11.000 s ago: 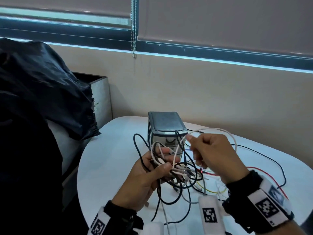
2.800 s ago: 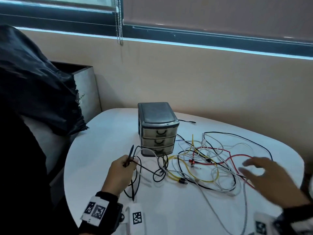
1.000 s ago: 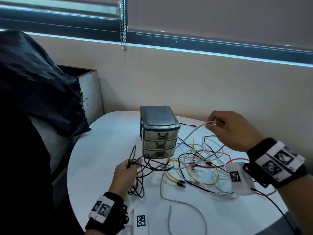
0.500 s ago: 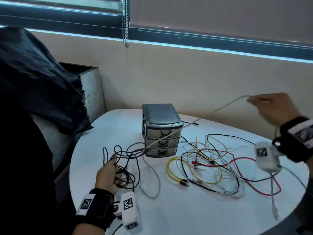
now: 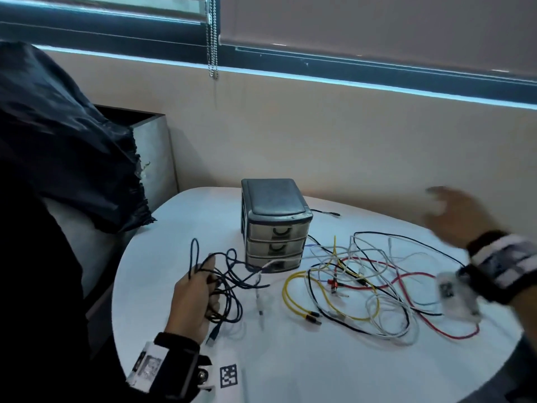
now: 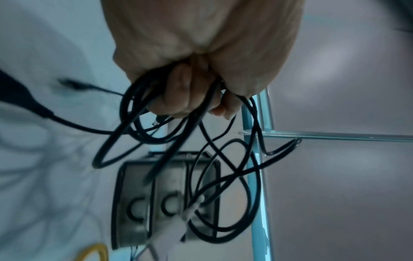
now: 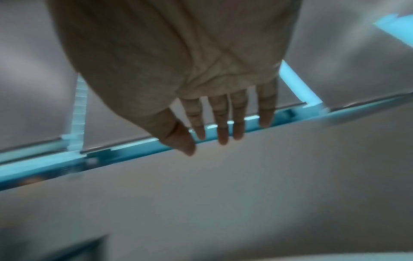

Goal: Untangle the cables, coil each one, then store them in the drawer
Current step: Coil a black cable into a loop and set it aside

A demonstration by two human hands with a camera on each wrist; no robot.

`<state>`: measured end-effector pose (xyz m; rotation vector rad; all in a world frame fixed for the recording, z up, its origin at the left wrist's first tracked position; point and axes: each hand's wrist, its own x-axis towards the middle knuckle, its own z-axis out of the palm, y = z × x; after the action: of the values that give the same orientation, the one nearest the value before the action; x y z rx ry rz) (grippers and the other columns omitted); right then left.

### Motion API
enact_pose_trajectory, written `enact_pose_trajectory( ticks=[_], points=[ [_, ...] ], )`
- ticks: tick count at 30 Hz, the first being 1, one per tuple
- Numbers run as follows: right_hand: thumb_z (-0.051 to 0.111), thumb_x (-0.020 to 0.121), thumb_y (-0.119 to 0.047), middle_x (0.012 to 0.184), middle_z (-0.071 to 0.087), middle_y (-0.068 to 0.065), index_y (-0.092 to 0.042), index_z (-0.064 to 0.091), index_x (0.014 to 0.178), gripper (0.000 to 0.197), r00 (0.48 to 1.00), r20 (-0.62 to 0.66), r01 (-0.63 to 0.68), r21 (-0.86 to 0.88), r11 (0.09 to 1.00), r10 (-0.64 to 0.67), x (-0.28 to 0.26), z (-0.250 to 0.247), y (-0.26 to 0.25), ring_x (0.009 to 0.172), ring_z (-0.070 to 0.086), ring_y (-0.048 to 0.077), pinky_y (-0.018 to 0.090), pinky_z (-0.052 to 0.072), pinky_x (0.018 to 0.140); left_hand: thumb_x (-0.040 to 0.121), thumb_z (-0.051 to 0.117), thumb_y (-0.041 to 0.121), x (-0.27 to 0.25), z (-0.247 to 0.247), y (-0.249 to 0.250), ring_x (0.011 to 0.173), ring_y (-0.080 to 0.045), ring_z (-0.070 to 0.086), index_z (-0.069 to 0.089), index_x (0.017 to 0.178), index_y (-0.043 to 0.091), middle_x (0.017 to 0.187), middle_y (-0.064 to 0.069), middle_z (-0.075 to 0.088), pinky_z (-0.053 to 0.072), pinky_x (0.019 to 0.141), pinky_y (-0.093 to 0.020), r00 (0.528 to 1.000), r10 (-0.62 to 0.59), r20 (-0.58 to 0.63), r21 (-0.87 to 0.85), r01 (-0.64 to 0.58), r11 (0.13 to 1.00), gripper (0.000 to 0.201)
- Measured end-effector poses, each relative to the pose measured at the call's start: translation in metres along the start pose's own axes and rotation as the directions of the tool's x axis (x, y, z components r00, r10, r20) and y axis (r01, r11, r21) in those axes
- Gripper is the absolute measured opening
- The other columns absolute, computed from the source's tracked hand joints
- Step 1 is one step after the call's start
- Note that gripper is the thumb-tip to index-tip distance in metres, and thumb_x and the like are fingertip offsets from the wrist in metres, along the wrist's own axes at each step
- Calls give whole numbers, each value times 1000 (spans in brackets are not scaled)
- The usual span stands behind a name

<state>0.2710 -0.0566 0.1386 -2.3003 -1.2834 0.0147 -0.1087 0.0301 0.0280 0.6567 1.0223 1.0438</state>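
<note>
**A:** Why is the left hand point(image 5: 190, 298) at seven o'clock on the white table point(image 5: 290, 367)?

**B:** Its fingers point(image 6: 176, 91) are curled tight round a bundle of black cables point(image 5: 225, 289), so I'd judge it is keeping that loose hank apart from the rest before coiling it. One white cable point(image 5: 260, 283) lies just beside the bundle, its end near the drawer unit point(image 5: 274, 225).

**A:** And the right hand point(image 5: 453, 213)?

**B:** At two o'clock, raised above the table and blurred. From the wrist view its fingers point(image 7: 220, 121) are straight and slightly spread, holding nothing.

**A:** Where is the rest of the work?

**B:** At four o'clock: a tangle of yellow cable point(image 5: 293, 295), red cable point(image 5: 406, 277), white and black leads crossing one another. None looks coiled yet.

**A:** Anything in the way?

**B:** All three drawers look closed, so one needs opening before anything is stored. A black plastic bag point(image 5: 64, 146) sits at nine o'clock, off the table, and a blind's bead chain point(image 5: 212, 39) hangs at twelve; neither seems to interfere.
</note>
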Motion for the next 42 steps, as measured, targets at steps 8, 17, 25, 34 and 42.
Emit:
enact_pose_trajectory(
  ticks=[8,17,25,34,42],
  points=[
    [31,87,-77,107,72,-6,-32,54,129,65,831,433,-33,664,747,-349,-112,97,-99,111,63,7,36,37,108,98,59,26,-22,44,18,39,-8,17,40,68,21,57,4,23,16,38,-18,987,74,142,-27,-71,997,36],
    [52,98,-11,97,76,1,-29,68,90,25,781,498,49,554,831,-378,-82,83,-101,99,68,27,31,45,77,95,62,23,-32,40,19,42,-10,16,51,60,21,60,-3,27,15,41,-21,968,55,246,126,-88,988,36],
    [60,95,-12,88,76,0,-23,70,80,21,990,-15,116,627,771,-137,-50,26,-94,83,72,16,16,46,58,88,74,19,-33,25,10,49,-14,19,43,67,12,55,2,24,16,45,-24,942,216,255,471,-316,824,39],
    [52,72,-35,109,73,5,-30,58,119,47,981,-1,-187,263,947,194,-7,11,-49,99,69,28,46,54,92,86,76,14,-39,23,14,48,-10,37,60,73,14,53,9,43,31,44,-19,946,247,210,421,-316,851,21],
    [72,65,-57,112,67,-21,-39,44,133,75,820,442,-52,692,720,-365,-121,62,-122,110,59,-9,11,45,87,97,58,4,-50,68,53,78,-1,70,78,92,18,84,8,77,54,80,-19,759,205,617,556,-606,569,24]
  ],
)
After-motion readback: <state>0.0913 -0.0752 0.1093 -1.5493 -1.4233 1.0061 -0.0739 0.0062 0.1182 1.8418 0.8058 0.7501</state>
